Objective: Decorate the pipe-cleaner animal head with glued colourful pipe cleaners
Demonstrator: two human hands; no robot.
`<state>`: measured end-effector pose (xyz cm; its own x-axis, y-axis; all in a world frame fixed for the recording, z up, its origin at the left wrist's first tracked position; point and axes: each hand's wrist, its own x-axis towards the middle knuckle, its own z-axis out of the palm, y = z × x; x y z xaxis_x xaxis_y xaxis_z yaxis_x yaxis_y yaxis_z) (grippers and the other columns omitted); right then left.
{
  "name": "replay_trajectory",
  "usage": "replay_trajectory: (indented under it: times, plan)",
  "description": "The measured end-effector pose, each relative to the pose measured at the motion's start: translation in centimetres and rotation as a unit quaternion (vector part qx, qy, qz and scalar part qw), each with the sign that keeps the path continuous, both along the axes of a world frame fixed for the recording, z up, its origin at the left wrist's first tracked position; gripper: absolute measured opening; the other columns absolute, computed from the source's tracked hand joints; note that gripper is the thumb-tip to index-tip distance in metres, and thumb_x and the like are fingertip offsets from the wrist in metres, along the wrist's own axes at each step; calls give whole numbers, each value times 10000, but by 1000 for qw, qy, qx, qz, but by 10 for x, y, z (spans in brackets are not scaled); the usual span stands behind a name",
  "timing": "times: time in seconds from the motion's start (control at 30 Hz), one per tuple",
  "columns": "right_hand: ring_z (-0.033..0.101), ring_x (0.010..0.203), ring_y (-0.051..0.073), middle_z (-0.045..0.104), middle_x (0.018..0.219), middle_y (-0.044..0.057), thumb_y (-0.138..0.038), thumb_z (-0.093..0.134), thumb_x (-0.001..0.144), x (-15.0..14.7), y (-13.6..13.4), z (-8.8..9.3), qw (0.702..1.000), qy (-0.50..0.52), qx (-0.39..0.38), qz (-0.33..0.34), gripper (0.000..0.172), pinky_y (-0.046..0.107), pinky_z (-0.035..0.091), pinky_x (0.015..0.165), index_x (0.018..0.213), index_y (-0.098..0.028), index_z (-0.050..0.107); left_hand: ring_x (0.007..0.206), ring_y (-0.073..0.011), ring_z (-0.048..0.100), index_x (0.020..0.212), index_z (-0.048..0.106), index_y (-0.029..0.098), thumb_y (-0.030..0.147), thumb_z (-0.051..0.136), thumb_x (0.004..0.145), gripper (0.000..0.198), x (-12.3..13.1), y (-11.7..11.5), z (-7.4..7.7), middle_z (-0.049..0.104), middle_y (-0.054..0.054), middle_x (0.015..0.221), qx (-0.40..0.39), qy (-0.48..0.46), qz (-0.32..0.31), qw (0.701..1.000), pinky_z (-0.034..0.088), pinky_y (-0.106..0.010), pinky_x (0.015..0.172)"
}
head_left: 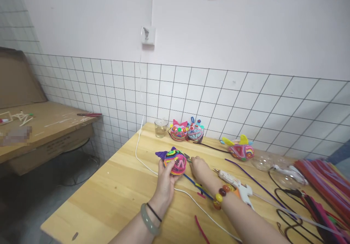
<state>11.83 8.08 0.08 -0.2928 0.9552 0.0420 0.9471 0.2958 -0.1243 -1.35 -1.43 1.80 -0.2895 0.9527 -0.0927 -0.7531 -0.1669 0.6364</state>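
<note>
A round craft ball [178, 165] covered in coloured pipe cleaners, with a purple cone on its left side, is held above the wooden table. My left hand [164, 180] grips it from below and the left, the thumb on its front. Just right of the ball, my right hand [200, 168] has its fingers closed around a small dark tool [187, 157], whose tip lies by the ball's upper right edge. Most of that tool is hidden. Blue and yellow pipe cleaners [193, 181] lie under my right wrist.
Behind stand a glass [161, 128] and two decorated balls [178, 130]; another [241, 150] sits farther right. A glue gun [235, 184], clear plastic shells [263, 162], black cables and bundled pipe cleaners [325, 189] lie right. A white cord [191, 197] crosses the table [104, 196].
</note>
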Motion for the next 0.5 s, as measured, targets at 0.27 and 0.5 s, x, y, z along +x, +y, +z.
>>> replay_trajectory:
  times: [0.27, 0.5]
  plan:
    - [585, 1105, 249, 646, 1145, 154, -250, 480, 946, 16, -15, 23, 982, 186, 30, 3, 267, 429, 451, 962, 1127, -117, 624, 935, -206, 645, 1061, 515, 238, 280, 689, 755, 354, 2, -3, 2, 663, -42, 1046, 19, -11, -38, 999, 546, -415, 801]
    - [611, 1123, 232, 631, 1252, 144, -465, 425, 919, 23, -66, 40, 916, 398, 29, 47, 481, 340, 530, 893, 1237, -134, 571, 1057, -251, 613, 1073, 577, 209, 401, 625, 813, 327, 12, -10, -2, 662, -78, 1119, 41, -9, -118, 992, 530, -408, 840]
